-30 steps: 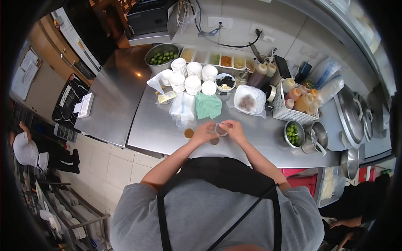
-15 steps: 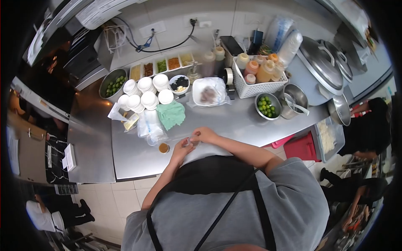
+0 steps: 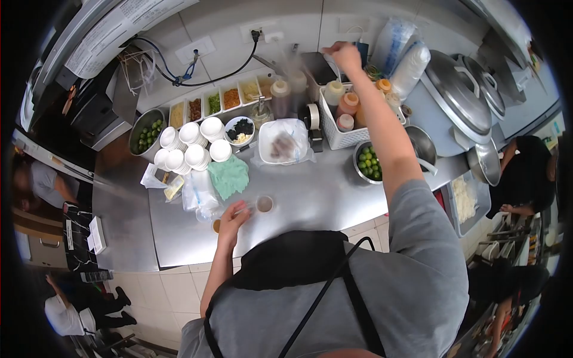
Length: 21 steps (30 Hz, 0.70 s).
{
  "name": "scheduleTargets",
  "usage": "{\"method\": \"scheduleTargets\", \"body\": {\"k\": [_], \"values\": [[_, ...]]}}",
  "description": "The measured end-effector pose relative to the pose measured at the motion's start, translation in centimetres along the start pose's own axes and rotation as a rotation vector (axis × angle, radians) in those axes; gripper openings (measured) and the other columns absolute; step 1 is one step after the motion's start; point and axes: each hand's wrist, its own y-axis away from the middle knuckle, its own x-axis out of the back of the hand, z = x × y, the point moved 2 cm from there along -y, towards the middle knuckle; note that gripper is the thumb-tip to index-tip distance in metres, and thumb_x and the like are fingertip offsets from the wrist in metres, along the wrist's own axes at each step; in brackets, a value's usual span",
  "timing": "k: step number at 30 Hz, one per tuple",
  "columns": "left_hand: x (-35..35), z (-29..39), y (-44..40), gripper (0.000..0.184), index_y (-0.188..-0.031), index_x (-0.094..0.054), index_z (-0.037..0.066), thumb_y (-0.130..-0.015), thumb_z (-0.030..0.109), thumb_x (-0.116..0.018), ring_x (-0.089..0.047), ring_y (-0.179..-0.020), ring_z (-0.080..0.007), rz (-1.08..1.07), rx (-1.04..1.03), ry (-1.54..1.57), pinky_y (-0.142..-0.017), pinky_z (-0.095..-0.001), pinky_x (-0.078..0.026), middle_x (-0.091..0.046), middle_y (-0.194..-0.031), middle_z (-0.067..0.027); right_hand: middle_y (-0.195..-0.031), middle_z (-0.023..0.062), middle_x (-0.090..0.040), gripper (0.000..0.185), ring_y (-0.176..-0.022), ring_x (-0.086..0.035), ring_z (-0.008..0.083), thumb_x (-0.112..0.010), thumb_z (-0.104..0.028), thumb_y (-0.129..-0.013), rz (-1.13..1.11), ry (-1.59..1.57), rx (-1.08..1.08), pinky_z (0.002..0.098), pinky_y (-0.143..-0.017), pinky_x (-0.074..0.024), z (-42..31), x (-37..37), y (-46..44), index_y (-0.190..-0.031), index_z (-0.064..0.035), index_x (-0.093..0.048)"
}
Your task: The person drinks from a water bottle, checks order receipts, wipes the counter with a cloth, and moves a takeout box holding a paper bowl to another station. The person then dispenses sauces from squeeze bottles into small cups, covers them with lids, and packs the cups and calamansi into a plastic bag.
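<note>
My left hand (image 3: 234,216) is over the steel counter with its fingers apart, holding nothing. Just right of its fingertips stands a small clear cup (image 3: 264,204). A second small cup with brown sauce (image 3: 216,226) is partly hidden behind that hand. My right hand (image 3: 346,57) is stretched far forward, above the back of the white basket (image 3: 349,140) and close to a dark box (image 3: 318,67). Its fingers are bent together, and what they hold, if anything, cannot be made out. Squeeze bottles (image 3: 347,105) stand in the basket below my forearm.
Stacked white cups (image 3: 194,154), a green cloth (image 3: 228,178) and clear plastic bags (image 3: 197,191) sit on the left. A bagged white tub (image 3: 283,142) lies mid-counter. Limes fill a steel bowl (image 3: 368,164) beside my right arm. Topping trays (image 3: 213,102) line the back.
My right hand has left the small cup at my left hand and reached forward over the basket. My left hand has opened and moved left; a clear cup now stands on the counter.
</note>
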Motion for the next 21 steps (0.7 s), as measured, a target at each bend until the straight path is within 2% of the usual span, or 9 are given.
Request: {"method": "scheduleTargets", "body": {"k": [1, 3, 8, 11, 13, 17, 19, 20, 21], "values": [[0.1, 0.2, 0.3, 0.043, -0.122, -0.041, -0.001, -0.083, 0.009, -0.056, -0.054, -0.098, -0.0194, 0.018, 0.008, 0.021, -0.083, -0.0289, -0.045, -0.047, -0.118, -0.0132, -0.073, 0.0133, -0.063, 0.031, -0.072, -0.061, 0.0291, -0.064, -0.038, -0.071, -0.109, 0.065, -0.062, 0.0361, -0.068, -0.0478, 2.2, -1.5, -2.6, -0.08, -0.0083, -0.067], [0.2, 0.4, 0.8, 0.04, -0.12, -0.043, -0.002, -0.083, 0.01, -0.055, -0.055, -0.097, -0.0196, 0.048, 0.013, 0.047, -0.082, -0.029, -0.046, -0.049, -0.116, -0.0133, -0.085, 0.0123, -0.064, 0.024, -0.086, -0.061, 0.0279, -0.063, -0.031, -0.071, -0.081, 0.11, -0.122, 0.0363, -0.076, -0.0479, 6.0, -4.7, -5.9, -0.082, -0.0097, -0.067], [0.4, 0.5, 1.7, 0.03, -0.109, -0.051, -0.003, -0.085, 0.013, -0.054, -0.058, -0.09, -0.0207, 0.179, 0.055, 0.06, -0.079, -0.0302, -0.047, -0.057, -0.103, -0.0126, -0.097, 0.02, -0.06, 0.03, -0.096, -0.057, 0.0337, -0.063, -0.022, -0.071, -0.268, 0.255, -0.033, 0.0375, -0.082, -0.047, 6.9, -8.3, -7.6, -0.092, -0.001, -0.06], [0.5, 0.3, 1.9, 0.027, -0.107, -0.051, -0.003, -0.085, 0.013, -0.054, -0.059, -0.088, -0.0205, 0.244, 0.08, 0.088, -0.079, -0.0301, -0.048, -0.058, -0.101, -0.0125, -0.096, 0.0207, -0.06, 0.035, -0.094, -0.057, 0.0348, -0.063, -0.02, -0.071, -0.202, 0.243, -0.058, 0.0387, -0.082, -0.0471, 7.9, -10.8, -7.7, -0.099, -0.0007, -0.055], [0.4, 0.3, 1.8, 0.026, -0.106, -0.052, -0.003, -0.085, 0.013, -0.053, -0.059, -0.087, -0.0202, 0.257, 0.065, 0.104, -0.078, -0.0299, -0.048, -0.058, -0.099, -0.0123, -0.097, 0.0215, -0.06, 0.037, -0.094, -0.057, 0.0349, -0.063, -0.018, -0.07, -0.264, 0.267, -0.047, 0.0405, -0.081, -0.047, 9.5, -12.5, -9.5, -0.102, -0.0024, -0.052], [-0.3, 0.5, 1.2, 0.023, -0.104, -0.054, -0.003, -0.086, 0.012, -0.052, -0.059, -0.085, -0.019, 0.233, 0.039, 0.127, -0.077, -0.0296, -0.048, -0.059, -0.097, -0.0117, -0.101, 0.0213, -0.058, 0.03, -0.097, -0.056, 0.0352, -0.058, -0.016, -0.07, -0.315, 0.242, -0.024, 0.0417, -0.082, -0.0461, 8.2, -9.6, -10.8, -0.097, -0.0041, -0.053], [-1.0, 1.1, 0.7, 0.023, -0.104, -0.054, -0.003, -0.086, 0.013, -0.052, -0.059, -0.085, -0.0186, 0.213, 0.03, 0.106, -0.077, -0.0295, -0.048, -0.059, -0.096, -0.0116, -0.103, 0.0204, -0.058, 0.039, -0.096, -0.056, 0.0359, -0.058, -0.018, -0.069, -0.304, 0.195, 0.104, 0.0419, -0.082, -0.0462, 8.6, -9.0, -11.1, -0.106, -0.0061, -0.052], [-1.3, 1.6, 0.5, 0.023, -0.103, -0.054, -0.003, -0.086, 0.013, -0.051, -0.059, -0.085, -0.0182, 0.199, 0.014, 0.087, -0.077, -0.0295, -0.048, -0.059, -0.096, -0.0114, -0.103, 0.0198, -0.058, 0.048, -0.093, -0.056, 0.0361, -0.06, -0.024, -0.069, -0.209, 0.163, 0.192, 0.0414, -0.082, -0.0462, 9.1, -8.8, -11.0, -0.114, -0.0087, -0.051], [-1.6, 2.1, 0.3, 0.023, -0.103, -0.054, -0.003, -0.086, 0.013, -0.051, -0.059, -0.085, -0.0182, 0.191, 0.02, 0.084, -0.077, -0.0295, -0.048, -0.059, -0.096, -0.0114, -0.103, 0.0198, -0.058, 0.048, -0.093, -0.056, 0.0361, -0.06, -0.024, -0.069, -0.211, 0.169, 0.184, 0.0414, -0.082, -0.0462, 9.2, -8.3, -10.9, -0.114, -0.0087, -0.051]]}}
